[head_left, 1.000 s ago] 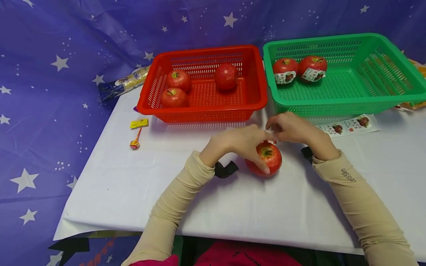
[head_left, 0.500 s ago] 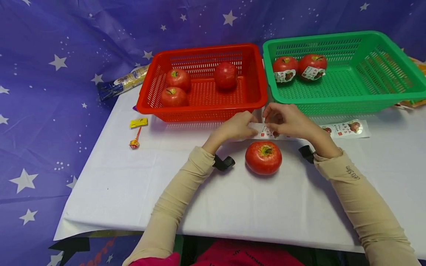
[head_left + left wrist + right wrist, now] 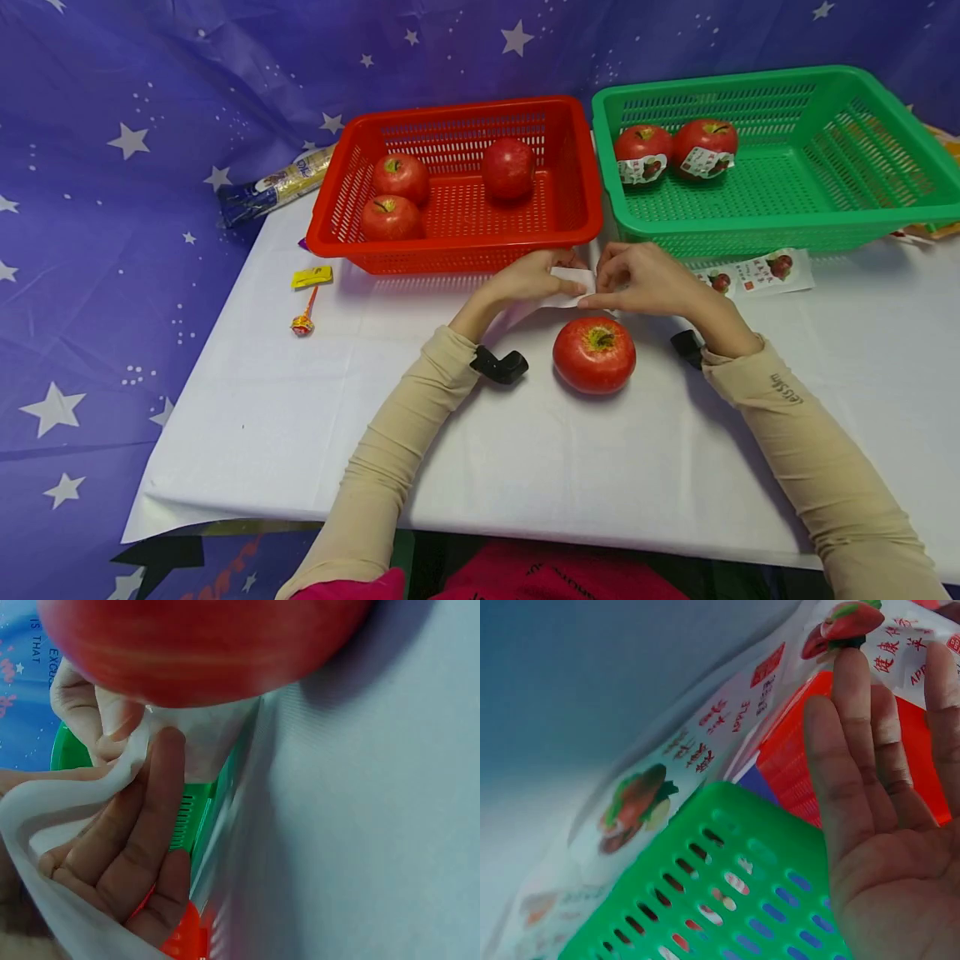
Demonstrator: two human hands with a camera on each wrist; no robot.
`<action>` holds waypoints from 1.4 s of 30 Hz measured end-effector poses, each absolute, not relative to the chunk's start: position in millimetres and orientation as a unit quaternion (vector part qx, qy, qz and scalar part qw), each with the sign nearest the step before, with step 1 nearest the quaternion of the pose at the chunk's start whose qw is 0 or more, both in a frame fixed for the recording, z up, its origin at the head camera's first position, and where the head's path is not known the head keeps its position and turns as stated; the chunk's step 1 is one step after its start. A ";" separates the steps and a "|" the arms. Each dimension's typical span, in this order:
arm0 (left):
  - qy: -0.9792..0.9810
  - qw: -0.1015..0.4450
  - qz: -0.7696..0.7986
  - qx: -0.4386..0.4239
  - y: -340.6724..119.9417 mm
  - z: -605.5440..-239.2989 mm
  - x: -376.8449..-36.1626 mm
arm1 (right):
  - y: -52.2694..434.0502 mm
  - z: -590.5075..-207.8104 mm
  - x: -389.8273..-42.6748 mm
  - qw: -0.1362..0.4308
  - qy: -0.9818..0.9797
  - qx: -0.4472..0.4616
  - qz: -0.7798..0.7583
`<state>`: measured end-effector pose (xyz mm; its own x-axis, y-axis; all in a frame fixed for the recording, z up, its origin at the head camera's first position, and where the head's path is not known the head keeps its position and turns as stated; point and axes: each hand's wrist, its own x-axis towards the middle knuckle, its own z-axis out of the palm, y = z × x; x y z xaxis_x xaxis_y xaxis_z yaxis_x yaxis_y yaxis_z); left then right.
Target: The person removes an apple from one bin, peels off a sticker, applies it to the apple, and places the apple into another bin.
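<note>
A long strip of printed apple labels (image 3: pixel 777 271) runs behind a red apple (image 3: pixel 594 355) on the white table. My left hand (image 3: pixel 534 277) pinches the strip at its folded-over part, whose pale back (image 3: pixel 573 286) shows between the hands. In the left wrist view the strip loops round the fingers (image 3: pixel 161 817) of this hand. My right hand (image 3: pixel 647 280) holds the strip between thumb and fingers just to the right. The right wrist view has its fingertips (image 3: pixel 850 671) against the printed face. The apple stands upright near both hands, apart from them.
Behind the left hand stands a red basket (image 3: pixel 450 256) with three apples. A green basket (image 3: pixel 757 225) at its right holds two labelled apples. A yellow candy packet (image 3: pixel 312 277), a lollipop (image 3: pixel 303 323) and a blue-and-gold package (image 3: pixel 279 187) lie at the left.
My left hand has let go of the apple and moved back to the label strip. The strip, laid flatter half a second ago, now folds over with its pale back showing between my hands.
</note>
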<state>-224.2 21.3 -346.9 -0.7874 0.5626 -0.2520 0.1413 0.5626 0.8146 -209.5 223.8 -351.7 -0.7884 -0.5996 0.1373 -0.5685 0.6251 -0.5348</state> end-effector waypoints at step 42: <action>0.816 0.294 0.467 0.171 37.5 -349.9 -218.2 | 232.3 -347.8 -211.8 0.129 0.882 -0.323 -0.317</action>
<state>-218.2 37.5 -349.9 -0.7679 0.5546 -0.3204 0.0047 0.5051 0.8631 -211.8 232.3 -347.8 -0.7580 -0.6519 -0.0237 -0.4882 0.5910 -0.6422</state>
